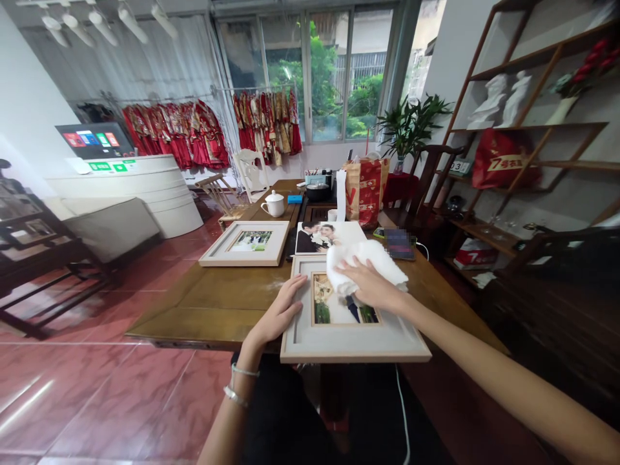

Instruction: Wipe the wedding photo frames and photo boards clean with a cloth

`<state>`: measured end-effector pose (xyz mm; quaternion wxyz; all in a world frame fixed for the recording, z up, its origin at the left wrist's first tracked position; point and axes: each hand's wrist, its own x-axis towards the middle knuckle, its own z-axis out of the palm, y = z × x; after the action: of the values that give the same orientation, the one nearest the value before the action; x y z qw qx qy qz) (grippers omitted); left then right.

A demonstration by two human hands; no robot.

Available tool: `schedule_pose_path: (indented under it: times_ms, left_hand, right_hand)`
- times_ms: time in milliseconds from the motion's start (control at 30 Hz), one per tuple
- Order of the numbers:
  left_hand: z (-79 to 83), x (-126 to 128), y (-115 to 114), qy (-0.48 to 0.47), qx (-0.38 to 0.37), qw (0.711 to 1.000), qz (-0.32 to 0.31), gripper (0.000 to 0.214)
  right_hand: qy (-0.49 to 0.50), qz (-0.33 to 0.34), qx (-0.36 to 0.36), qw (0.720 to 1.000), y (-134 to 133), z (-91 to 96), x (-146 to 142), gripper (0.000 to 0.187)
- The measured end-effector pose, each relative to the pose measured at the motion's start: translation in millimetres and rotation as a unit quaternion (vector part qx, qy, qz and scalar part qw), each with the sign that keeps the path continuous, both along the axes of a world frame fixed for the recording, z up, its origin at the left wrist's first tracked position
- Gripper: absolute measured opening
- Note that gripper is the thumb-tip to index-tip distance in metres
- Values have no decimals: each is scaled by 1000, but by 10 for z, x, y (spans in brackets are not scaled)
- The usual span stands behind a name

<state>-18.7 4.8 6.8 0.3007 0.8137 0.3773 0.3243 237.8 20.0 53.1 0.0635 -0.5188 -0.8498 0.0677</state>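
A white picture frame with a light wood edge (356, 351) lies at the near edge of the wooden table, a small photo (322, 309) set in its middle. My left hand (283, 307) grips the frame's left side, fingers bent over the rim. Under my right hand (365, 278) is a bunched white cloth (387, 261), pressed onto the upper right of the frame and covering part of the photo. The fingers of that hand are spread over the cloth. Just behind the frame lies a large print of a couple (349, 234), partly hidden by the cloth.
A second framed photo (249, 241) lies on the table (217, 300) to the left. Behind it are a white lidded cup (274, 204) and a blue box (294, 199). A red and brown paper bag (363, 190) stands at the back right, near a phone (401, 244) with a cable.
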Motion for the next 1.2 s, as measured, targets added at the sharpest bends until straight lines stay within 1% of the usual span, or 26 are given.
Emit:
schedule_pose_path:
  times_ms: [100,167,233,267,333,367,433,567,633,733,867,967,1033,1100,1200]
  left_hand:
    - [-15,5,8,-1,1,1000,3,52]
    - [-20,7,9,-1,4,1000,2,52]
    - [-22,6,8,-1,6,1000,2,52]
    - [-23,4,8,-2,7,1000,2,52]
    - [-25,0,7,-1,5,1000,2,52]
    - [-24,-2,6,-1,4,1000,2,52]
    - [-20,-5,4,-1,2,1000,1,51]
    - [4,-2,-1,0,5,1000,0,48]
    - [17,2,-1,0,10,1000,-4,47]
    - [24,8,6,-4,23,1000,-7,44]
    - [10,10,24,-12,31,999,-7,42]
    - [-13,5,40,-14,35,999,-9,40]
    - [-30,1,49,-14,35,999,-5,40]
    - [-42,1,54,-16,35,999,-2,40]
    - [-48,7,59,-19,36,999,-7,39]
  right_hand:
    - [46,89,-78,992,-451,26,-28,90]
    - [87,130,-134,979,-787,115,11,92]
    - [107,144,-170,969,-1063,245,87,91]
    - [110,143,-183,966,-1157,310,130,90]
    - [105,123,-190,968,-1234,403,203,87]
    - [97,106,-182,973,-1214,418,227,86]
    - [68,68,-148,984,-1069,376,240,87]
    - [-16,16,-41,999,-549,125,167,85]
    - [-31,-1,5,1000,-291,27,107,83]
    - [-11,16,42,999,9,-11,-20,80]
    - [11,67,58,996,295,53,-291,80]
    - [18,115,57,992,452,95,-508,81]
    - [18,137,50,989,506,105,-596,80]
    - [14,147,40,988,499,105,-604,78]
    - [5,139,27,990,362,101,-476,75]
